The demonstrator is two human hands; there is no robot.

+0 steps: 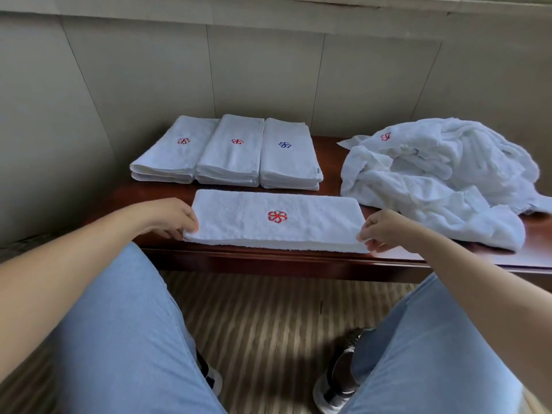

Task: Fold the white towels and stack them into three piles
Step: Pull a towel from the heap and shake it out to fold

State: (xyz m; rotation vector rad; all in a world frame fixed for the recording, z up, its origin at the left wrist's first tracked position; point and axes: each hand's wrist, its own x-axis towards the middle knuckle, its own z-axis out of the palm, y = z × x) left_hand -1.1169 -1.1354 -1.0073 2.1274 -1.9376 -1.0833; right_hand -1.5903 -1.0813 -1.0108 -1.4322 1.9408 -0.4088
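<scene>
Left hand [171, 218] and right hand [380, 231] each pinch an end of the half-folded towel [274, 219] at the table [298, 261] edge, three piles [230, 150] behind

A half-folded towel [274, 221] lies flat near the front, red flower up. Behind it, 3 folded piles [230, 152] sit side by side. Unfolded towels [433, 180] heap at right.

both arms reach fwd, forearms bare. left hand [171, 216] pinches the towel [254, 219] at its left end. right hand [383, 230] pinches its right end.
</scene>
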